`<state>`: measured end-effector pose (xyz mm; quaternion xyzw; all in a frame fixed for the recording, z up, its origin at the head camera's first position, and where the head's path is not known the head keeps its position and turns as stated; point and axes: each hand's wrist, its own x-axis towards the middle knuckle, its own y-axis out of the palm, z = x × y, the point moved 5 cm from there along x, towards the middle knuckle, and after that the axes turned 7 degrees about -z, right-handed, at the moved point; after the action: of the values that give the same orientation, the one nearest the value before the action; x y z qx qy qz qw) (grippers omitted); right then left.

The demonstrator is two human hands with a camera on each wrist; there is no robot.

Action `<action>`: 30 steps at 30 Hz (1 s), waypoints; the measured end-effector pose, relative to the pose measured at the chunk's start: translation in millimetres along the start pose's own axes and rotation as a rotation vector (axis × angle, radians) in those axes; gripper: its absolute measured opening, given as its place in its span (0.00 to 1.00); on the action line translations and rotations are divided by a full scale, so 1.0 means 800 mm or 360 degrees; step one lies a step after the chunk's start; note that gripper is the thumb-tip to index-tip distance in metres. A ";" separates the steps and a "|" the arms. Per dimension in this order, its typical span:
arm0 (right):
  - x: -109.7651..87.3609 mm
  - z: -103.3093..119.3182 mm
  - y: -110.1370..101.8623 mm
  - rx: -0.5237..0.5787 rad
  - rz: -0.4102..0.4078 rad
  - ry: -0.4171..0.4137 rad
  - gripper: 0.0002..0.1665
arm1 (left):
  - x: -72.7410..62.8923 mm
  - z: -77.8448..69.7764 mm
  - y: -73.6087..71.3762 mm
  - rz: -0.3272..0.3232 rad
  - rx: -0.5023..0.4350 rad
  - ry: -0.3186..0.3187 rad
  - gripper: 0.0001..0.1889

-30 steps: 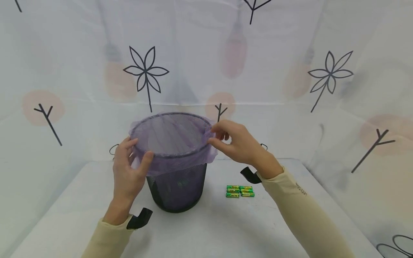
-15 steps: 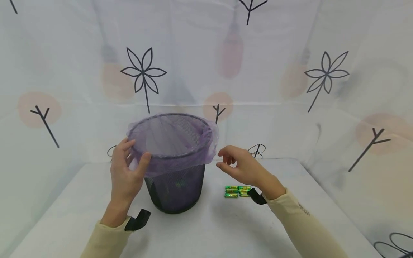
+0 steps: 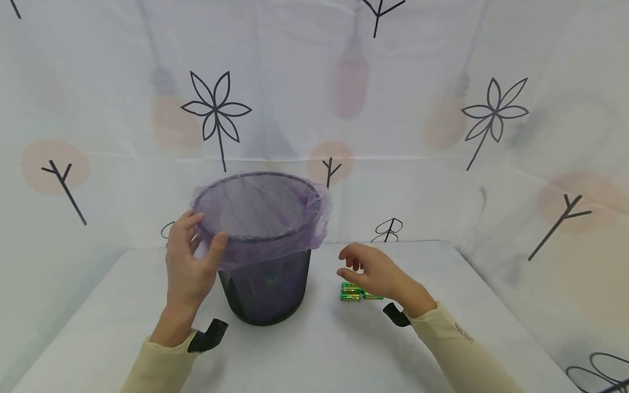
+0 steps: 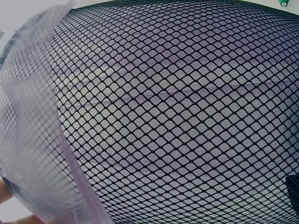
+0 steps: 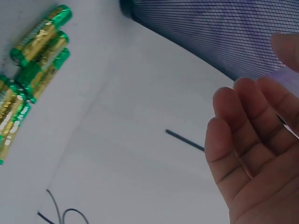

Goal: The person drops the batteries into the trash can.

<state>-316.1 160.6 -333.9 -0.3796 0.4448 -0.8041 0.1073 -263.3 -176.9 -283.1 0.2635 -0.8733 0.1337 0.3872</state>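
A black mesh wastebasket (image 3: 267, 289) stands on the table, lined with a thin purple bin liner (image 3: 265, 254) folded out over its rim. My left hand (image 3: 189, 267) holds the left side of the lined rim, fingers at the side and thumb at the front. In the left wrist view, mesh (image 4: 177, 116) fills most of the picture and fingertips show at the lower left corner. To the right of the basket, my right hand (image 3: 375, 273) hovers with loosely bent fingers, holding nothing. Several green and gold batteries (image 3: 351, 292) lie just below and behind it, partly hidden by the hand.
The batteries lie in two short rows on the white table (image 3: 314, 360). A white cloth (image 3: 403, 109) printed with flowers and twigs hangs behind and along the sides. Both wrists carry black mounts (image 3: 208, 335).
My right hand has let go of the liner at the right rim and come down and right to the batteries. The left hand keeps its place at the rim.
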 end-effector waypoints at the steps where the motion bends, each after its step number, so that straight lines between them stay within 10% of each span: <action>1: -0.002 -0.003 0.002 -0.0006 0.0016 0.0011 0.12 | 0.000 0.001 0.000 0.0000 -0.0002 -0.0001 0.29; 30: -0.050 -0.086 0.044 -0.0135 0.0391 0.0397 0.14 | 0.000 -0.001 0.000 0.0000 -0.0009 -0.0014 0.28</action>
<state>-343.0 204.1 -404.4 -0.2239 0.5312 -0.8063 0.1327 -263.0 -176.3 -282.6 0.2630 -0.8755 0.1302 0.3840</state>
